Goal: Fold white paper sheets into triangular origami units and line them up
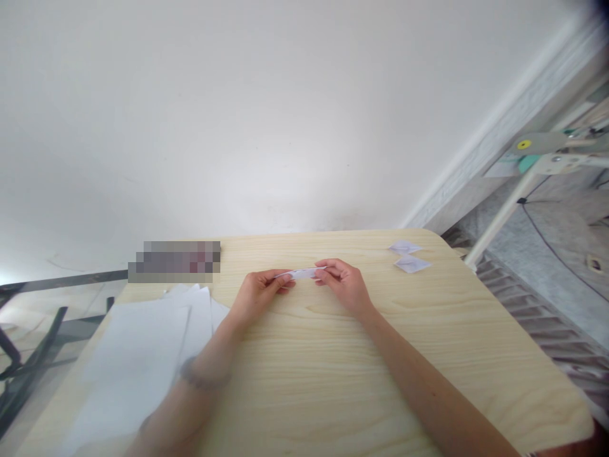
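A small folded piece of white paper [304,273] is stretched between my two hands, above the middle of the wooden table. My left hand [261,289] pinches its left end between thumb and fingers. At the other end, my right hand [345,284] grips the paper the same way. The paper looks narrow and flat from here, and its ends are partly hidden by my fingers. To the right of my right hand lie two folded white paper pieces, a farther one [404,247] and a nearer one [412,264], both pointed at their sides.
Loose white sheets [137,349] overlap on the left of the table [304,381], beside my left forearm. A blurred-out dark item [174,261] lies at the back left. The white wall [285,114] rises behind the table. A pale metal stand [504,209] is off to the right.
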Available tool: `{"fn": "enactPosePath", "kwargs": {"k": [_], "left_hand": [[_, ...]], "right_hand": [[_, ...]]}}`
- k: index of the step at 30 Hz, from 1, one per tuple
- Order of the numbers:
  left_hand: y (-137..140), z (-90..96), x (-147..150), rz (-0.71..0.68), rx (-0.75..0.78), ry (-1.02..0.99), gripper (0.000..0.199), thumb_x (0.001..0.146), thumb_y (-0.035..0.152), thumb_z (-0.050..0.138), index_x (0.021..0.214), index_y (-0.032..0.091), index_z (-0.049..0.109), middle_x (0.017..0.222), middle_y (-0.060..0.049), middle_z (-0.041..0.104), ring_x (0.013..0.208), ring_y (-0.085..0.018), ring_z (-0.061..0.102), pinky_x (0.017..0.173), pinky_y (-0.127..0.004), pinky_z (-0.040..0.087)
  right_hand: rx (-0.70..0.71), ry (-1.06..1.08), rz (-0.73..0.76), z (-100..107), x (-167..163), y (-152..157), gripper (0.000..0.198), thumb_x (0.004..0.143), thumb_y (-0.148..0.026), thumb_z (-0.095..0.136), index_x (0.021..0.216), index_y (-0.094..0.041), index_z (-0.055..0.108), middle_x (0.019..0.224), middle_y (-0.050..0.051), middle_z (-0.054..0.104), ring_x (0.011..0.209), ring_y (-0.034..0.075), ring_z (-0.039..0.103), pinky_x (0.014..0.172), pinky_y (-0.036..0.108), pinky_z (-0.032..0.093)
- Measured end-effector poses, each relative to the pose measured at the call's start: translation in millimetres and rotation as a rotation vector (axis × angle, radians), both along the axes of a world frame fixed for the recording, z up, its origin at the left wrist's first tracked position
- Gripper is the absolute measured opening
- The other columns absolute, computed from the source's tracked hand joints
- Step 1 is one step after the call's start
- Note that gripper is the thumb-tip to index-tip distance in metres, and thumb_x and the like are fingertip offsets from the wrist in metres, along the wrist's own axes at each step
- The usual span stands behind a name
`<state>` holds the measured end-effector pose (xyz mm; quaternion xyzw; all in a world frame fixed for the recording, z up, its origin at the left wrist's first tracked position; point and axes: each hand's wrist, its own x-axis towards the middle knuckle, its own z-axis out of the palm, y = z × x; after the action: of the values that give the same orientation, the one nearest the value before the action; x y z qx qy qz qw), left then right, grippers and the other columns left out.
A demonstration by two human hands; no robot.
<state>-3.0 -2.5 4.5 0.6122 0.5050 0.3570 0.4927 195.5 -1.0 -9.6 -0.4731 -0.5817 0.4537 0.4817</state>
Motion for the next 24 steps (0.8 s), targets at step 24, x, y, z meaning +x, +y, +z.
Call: {"fn": "enactPosePath", "kwargs": {"k": [24], "left_hand": [[-6.3,9.0,4.2,-0.030,0.146,0.220,0.027,0.075,0.039,0.054,0.080,0.016,0.067,0.068,-0.003,0.068,0.063,-0.016,0.061,0.054,-0.021,0.045]], "right_hand": [[0.256,-0.295,0.035,0.3,-3.6,-3.1,0.012,0.074,-0.030,0.059,0.074,-0.020,0.064,0.073,0.002,0.066,0.067,0.015,0.062,0.066,0.028,0.053]]}}
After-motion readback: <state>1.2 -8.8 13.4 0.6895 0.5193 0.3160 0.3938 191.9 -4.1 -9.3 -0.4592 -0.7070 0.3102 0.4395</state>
